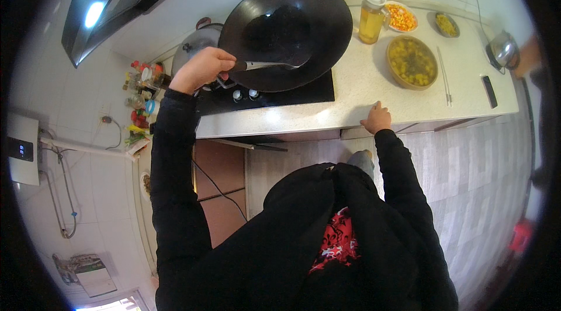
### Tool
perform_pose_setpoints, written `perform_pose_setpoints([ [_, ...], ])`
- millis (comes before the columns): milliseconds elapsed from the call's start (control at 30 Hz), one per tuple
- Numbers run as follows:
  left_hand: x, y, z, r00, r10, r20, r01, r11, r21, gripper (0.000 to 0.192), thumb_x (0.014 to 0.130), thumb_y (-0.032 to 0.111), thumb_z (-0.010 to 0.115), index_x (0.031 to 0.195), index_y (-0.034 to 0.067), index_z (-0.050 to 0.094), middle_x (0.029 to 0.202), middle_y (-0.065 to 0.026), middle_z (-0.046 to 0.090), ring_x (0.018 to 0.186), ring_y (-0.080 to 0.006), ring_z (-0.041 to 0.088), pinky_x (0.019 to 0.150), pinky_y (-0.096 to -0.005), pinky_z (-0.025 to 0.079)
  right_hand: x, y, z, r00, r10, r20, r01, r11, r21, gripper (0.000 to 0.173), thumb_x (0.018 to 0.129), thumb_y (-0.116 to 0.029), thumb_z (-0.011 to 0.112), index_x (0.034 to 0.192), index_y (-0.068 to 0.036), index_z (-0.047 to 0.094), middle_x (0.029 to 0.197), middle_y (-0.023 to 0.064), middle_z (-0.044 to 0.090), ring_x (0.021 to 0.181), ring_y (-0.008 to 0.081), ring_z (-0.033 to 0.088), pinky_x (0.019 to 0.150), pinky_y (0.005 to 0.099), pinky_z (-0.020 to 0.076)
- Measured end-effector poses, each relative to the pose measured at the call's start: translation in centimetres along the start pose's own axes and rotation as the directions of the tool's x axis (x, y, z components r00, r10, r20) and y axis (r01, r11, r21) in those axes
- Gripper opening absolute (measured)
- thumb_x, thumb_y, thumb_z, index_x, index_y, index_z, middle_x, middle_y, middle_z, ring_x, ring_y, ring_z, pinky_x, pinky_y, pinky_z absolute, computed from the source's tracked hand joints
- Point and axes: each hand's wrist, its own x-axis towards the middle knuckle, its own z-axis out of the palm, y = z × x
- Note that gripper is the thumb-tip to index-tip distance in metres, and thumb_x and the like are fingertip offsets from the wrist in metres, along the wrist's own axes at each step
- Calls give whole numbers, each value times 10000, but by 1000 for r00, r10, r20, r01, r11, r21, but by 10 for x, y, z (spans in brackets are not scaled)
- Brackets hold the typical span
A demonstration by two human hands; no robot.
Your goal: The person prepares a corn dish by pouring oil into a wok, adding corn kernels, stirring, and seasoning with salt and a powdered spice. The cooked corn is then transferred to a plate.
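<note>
My left hand (204,68) is closed around the dark handle of a metal spatula (267,65), whose far end lies against the inner wall of a large black wok (258,26). The wok sits tilted on a black glass stove (298,94); its dark bottom shows no food that I can make out. At the counter's front edge rests my right hand (378,118), fingers partly spread on the white top and holding nothing. Beyond it stand a bowl of yellowish chunks in liquid (412,62) and a lidded pitcher of yellow liquid (371,19).
Behind are a plate of diced orange and yellow food (401,17) and a small bowl (447,25). Chopsticks (444,75), a black phone-like object (489,91) and a metal kettle (504,50) lie right. A lidded pot (193,44) and jars (136,100) stand left, below a range hood (118,8).
</note>
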Motion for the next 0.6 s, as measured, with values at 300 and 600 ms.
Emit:
perform_pose_setpoints([
  [300, 67, -12, 58, 992, -104, -70, 120, 954, 274, 398, 869, 176, 597, 1225, -4, 608, 934, -130, 692, 745, -181, 655, 707, -318, 519, -7, 12, 4, 999, -46, -26, 49, 993, 105, 734, 734, -443, 737, 1249, 40, 534, 1390, 163, 410, 1175, 375, 483, 911, 454, 492],
  [600, 58, -8, 92, 890, 261, -374, -11, 832, 554, 418, 829, 174, 621, 1246, 146, 619, 1100, -186, 658, 1000, -335, 633, 881, -413, 497, -9, 16, 4, 999, -32, -5, 33, 990, 141, 695, 734, -416, 734, 1267, -18, 532, 1397, 115, 391, 1243, 345, 434, 914, 471, 494],
])
